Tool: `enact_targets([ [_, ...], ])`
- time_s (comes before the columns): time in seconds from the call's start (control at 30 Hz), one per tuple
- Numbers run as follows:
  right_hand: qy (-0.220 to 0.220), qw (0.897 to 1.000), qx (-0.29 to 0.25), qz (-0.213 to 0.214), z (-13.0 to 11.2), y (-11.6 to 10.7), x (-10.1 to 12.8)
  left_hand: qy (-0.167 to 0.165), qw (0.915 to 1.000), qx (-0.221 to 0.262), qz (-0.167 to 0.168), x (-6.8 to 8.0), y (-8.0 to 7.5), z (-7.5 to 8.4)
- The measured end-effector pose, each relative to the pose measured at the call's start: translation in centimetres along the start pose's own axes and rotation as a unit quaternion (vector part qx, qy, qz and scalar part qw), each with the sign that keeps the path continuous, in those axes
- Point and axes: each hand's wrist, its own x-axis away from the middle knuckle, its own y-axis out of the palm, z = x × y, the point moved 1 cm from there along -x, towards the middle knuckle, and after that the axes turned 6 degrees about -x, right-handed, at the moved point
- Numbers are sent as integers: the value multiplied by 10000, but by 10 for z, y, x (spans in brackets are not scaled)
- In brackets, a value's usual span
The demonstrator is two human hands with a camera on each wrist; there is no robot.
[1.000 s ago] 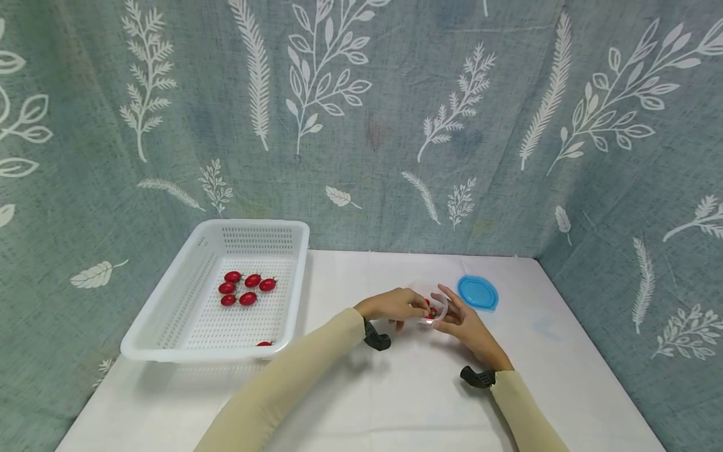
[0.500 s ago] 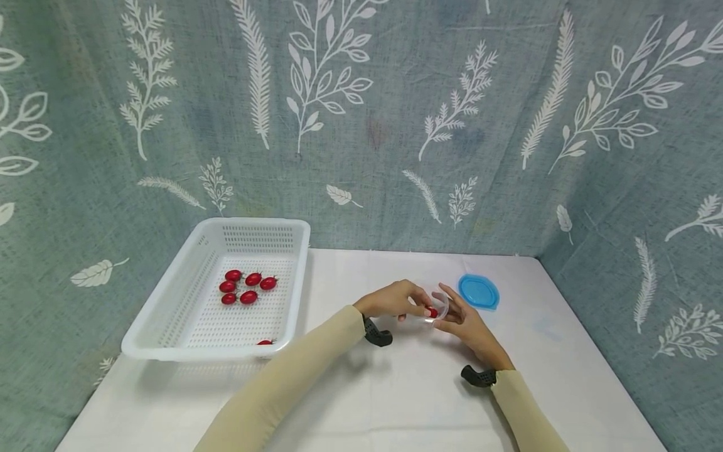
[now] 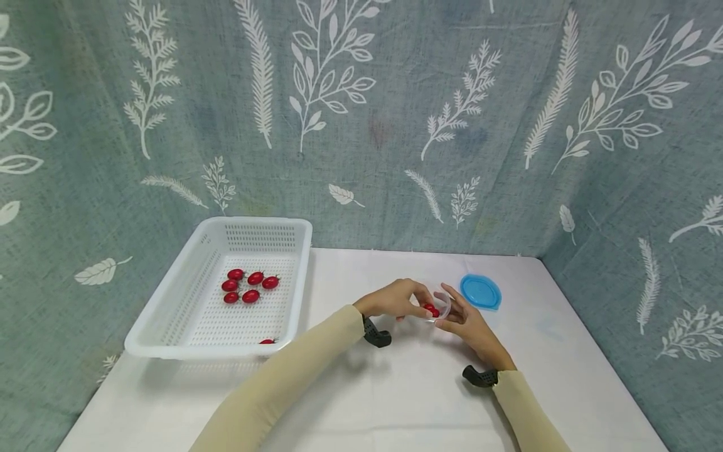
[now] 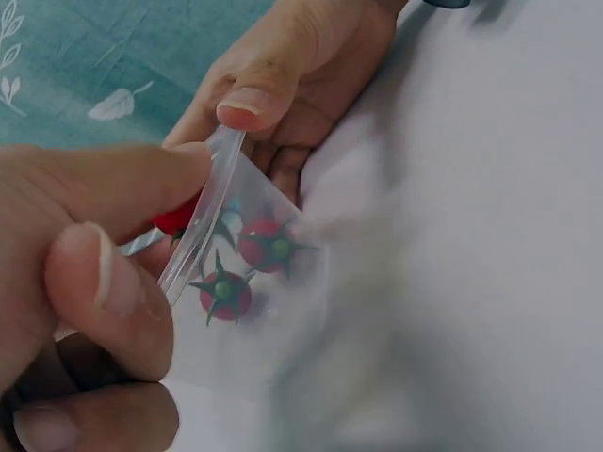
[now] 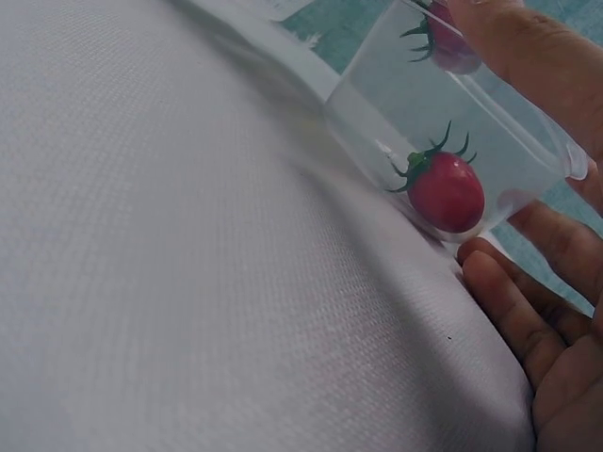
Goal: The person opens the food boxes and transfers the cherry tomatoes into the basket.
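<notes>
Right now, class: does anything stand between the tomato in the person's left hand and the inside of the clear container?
Nothing visible does. The left hand pinches a tomato right at the open rim of the clear container. The right hand grips the container's far side, and the blue lid lies apart on the table.

Clear plastic container (image 3: 437,307): tilted on the table (image 3: 395,402), lid off, held between both hands. Contents: small red cherry tomatoes (image 4: 268,245) with green stems, resting against its lower wall.
</notes>
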Motion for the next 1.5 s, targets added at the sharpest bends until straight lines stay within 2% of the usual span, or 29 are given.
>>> enact_targets([
  [0.2,139,9999,21,64,-3,1,2,79,9995,-50,302,1,-9,1],
  [0.5,150,9998,-159,44,-4,2,0,215,9979,-166,580,5,-25,1],
  [0.97,202,9997,-13,104,0,3,-1,416,9961,-581,519,19,-41,8],
  [1.3,165,9997,133,108,0,2,-1,309,9956,-628,621,45,-61,4],
  [1.5,50,9999,101,77,2,3,0,113,9960,-403,785,68,-74,-1],
])
